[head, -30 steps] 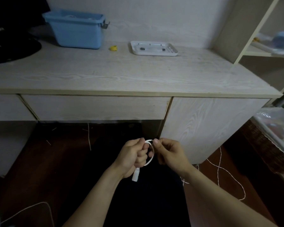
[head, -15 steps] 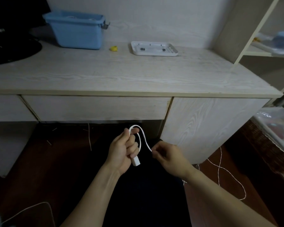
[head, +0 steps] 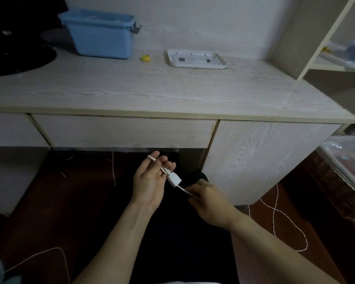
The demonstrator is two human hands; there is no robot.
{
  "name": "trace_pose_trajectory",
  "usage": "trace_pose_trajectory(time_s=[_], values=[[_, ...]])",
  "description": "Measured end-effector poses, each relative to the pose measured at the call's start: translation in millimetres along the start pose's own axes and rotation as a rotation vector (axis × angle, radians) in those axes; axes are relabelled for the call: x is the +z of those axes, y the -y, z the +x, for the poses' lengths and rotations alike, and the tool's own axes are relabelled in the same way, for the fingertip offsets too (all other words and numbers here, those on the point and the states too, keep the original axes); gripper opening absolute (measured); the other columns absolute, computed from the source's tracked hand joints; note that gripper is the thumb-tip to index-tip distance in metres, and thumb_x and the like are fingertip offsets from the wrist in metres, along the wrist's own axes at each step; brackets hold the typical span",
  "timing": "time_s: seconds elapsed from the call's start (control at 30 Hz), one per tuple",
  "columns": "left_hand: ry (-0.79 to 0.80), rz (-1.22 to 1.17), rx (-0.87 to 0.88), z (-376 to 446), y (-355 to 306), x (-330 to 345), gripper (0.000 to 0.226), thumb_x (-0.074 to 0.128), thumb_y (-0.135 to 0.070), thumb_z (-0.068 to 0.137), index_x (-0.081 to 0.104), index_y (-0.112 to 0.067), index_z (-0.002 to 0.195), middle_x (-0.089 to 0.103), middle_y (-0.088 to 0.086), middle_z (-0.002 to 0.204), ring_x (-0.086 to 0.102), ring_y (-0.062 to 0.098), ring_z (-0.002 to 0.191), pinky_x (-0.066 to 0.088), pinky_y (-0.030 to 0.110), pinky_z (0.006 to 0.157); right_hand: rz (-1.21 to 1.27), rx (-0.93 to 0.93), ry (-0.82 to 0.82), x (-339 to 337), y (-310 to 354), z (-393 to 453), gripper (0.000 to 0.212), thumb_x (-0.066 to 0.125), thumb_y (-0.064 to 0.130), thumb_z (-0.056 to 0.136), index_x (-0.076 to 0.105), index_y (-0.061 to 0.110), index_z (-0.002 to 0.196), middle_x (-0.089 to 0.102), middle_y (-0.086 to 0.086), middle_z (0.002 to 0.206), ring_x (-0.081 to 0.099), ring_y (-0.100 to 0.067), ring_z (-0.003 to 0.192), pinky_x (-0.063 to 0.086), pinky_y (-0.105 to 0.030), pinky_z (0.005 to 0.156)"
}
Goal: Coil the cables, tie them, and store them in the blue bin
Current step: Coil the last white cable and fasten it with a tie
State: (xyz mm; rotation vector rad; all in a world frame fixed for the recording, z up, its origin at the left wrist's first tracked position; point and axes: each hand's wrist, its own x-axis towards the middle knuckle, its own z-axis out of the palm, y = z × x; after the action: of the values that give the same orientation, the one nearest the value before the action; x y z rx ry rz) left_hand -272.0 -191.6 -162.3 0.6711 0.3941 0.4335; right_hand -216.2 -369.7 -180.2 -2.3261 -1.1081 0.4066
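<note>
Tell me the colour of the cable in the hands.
White, both the cable and its connector; seen in the head view.

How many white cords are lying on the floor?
3: one under the desk, one looped at right, one at bottom left. Others may be hidden.

No readable text

No lettering, label, brand or number can be made out on the blue bin [head: 100, 34], white tray [head: 196, 59] or worktop [head: 152, 91].
</note>
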Motion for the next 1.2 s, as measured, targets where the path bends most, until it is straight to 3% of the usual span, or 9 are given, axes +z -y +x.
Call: trace_pose_trajectory(time_s=[0.13, 0.33, 0.43, 0.5, 0.73, 0.83, 0.9, 1.07, 1.2], values=[[-0.022, 0.08, 0.07, -3.0, 1.3, 1.5, 0.035, 0.043, -0.003, 0.103, 0.043, -0.003, 0.137, 0.067, 0.009, 0.09, 0.071, 0.023, 0.084, 0.057, 0.032, 0.081, 0.075, 0.055, 0.045, 2.1, 2.6, 1.3, 0.024, 0.053, 0.017, 0.101, 0.066, 0.016, 0.121, 0.056, 0.021, 0.09, 0.059, 0.01, 0.077, 0.045, -0.006, 0.07], [-0.062, -0.063, 0.049, -0.2, -0.6, 4.5, 0.046, 0.049, 0.014, 0.094, 0.037, 0.006, 0.137, 0.066, 0.021, 0.11, 0.071, 0.03, 0.099, 0.059, 0.032, 0.083, 0.128, 0.103, 0.051, 4.1, 5.3, 0.7, 0.019, 0.052, 0.021, 0.102, 0.061, 0.017, 0.119, 0.071, 0.009, 0.084, 0.065, 0.008, 0.07, 0.049, -0.008, 0.065], [-0.081, 0.1, 0.089, 0.1, 2.3, 3.0, 0.039, 0.051, 0.013, 0.093, 0.047, -0.003, 0.128, 0.07, 0.013, 0.098, 0.073, 0.023, 0.089, 0.056, 0.029, 0.081, 0.075, 0.009, 0.053, 5.1, 13.1, -0.9, 0.019, 0.053, 0.021, 0.101, 0.064, 0.02, 0.116, 0.066, 0.016, 0.086, 0.063, 0.007, 0.076, 0.046, -0.006, 0.07], [-0.039, 0.264, 0.08, 0.8, 5.6, -3.1, 0.035, 0.049, 0.014, 0.092, 0.055, -0.006, 0.12, 0.072, 0.007, 0.087, 0.071, 0.018, 0.079, 0.054, 0.025, 0.074, 0.038, -0.077, -0.055, 5.7, 21.3, -2.0, 0.018, 0.057, 0.019, 0.096, 0.068, 0.019, 0.11, 0.066, 0.013, 0.093, 0.059, 0.004, 0.081, 0.043, -0.005, 0.075], [0.264, 0.881, -0.061, -5.0, 6.2, -2.9, 0.028, 0.045, 0.008, 0.094, 0.062, -0.002, 0.113, 0.072, 0.002, 0.077, 0.066, 0.01, 0.068, 0.048, 0.026, 0.066, 0.061, -0.162, -0.351, 1.4, 19.4, -2.7, 0.016, 0.068, 0.018, 0.092, 0.075, 0.021, 0.107, 0.053, 0.008, 0.095, 0.054, -0.005, 0.087, 0.041, -0.009, 0.075], [0.334, 0.985, -0.097, -7.3, 4.6, 0.7, 0.021, 0.044, -0.008, 0.101, 0.064, -0.006, 0.096, 0.062, 0.016, 0.066, 0.055, 0.021, 0.049, 0.038, 0.03, 0.049, 0.122, -0.139, -0.433, 0.1, 22.4, -1.8, 0.015, 0.072, 0.021, 0.09, 0.075, 0.019, 0.105, 0.057, 0.009, 0.092, 0.057, -0.004, 0.084, 0.045, -0.01, 0.072], [0.403, 1.035, -0.16, -10.6, 5.5, 1.8, 0.037, 0.041, -0.019, 0.104, 0.065, -0.005, 0.079, 0.056, 0.014, 0.056, 0.043, 0.017, 0.039, 0.03, 0.027, 0.044, 0.196, -0.089, -0.501, -4.1, 22.9, -1.0, 0.017, 0.078, 0.026, 0.084, 0.071, 0.02, 0.099, 0.062, 0.01, 0.089, 0.062, -0.005, 0.081, 0.049, -0.012, 0.069], [0.528, 1.024, -0.328, -15.5, -5.3, 4.1, 0.046, 0.037, -0.028, 0.106, 0.07, -0.002, 0.088, 0.03, 0.0, 0.05, 0.022, 0.008, 0.04, 0.019, 0.019, 0.038, 0.291, 0.034, -0.456, -12.0, 16.7, -1.1, 0.034, 0.085, 0.045, 0.069, 0.063, 0.024, 0.084, 0.067, 0.007, 0.071, 0.064, -0.01, 0.064, 0.05, -0.021, 0.056], [0.544, 1.152, -0.34, -14.6, -12.4, 3.4, 0.051, 0.034, -0.038, 0.106, 0.058, -0.009, 0.072, 0.03, -0.003, 0.046, 0.022, 0.008, 0.036, 0.02, 0.02, 0.038, 0.354, -0.024, -0.448, -11.4, 14.2, 0.5, 0.028, 0.082, 0.044, 0.071, 0.067, 0.021, 0.079, 0.067, 0.006, 0.07, 0.065, -0.011, 0.064, 0.052, -0.022, 0.058]])
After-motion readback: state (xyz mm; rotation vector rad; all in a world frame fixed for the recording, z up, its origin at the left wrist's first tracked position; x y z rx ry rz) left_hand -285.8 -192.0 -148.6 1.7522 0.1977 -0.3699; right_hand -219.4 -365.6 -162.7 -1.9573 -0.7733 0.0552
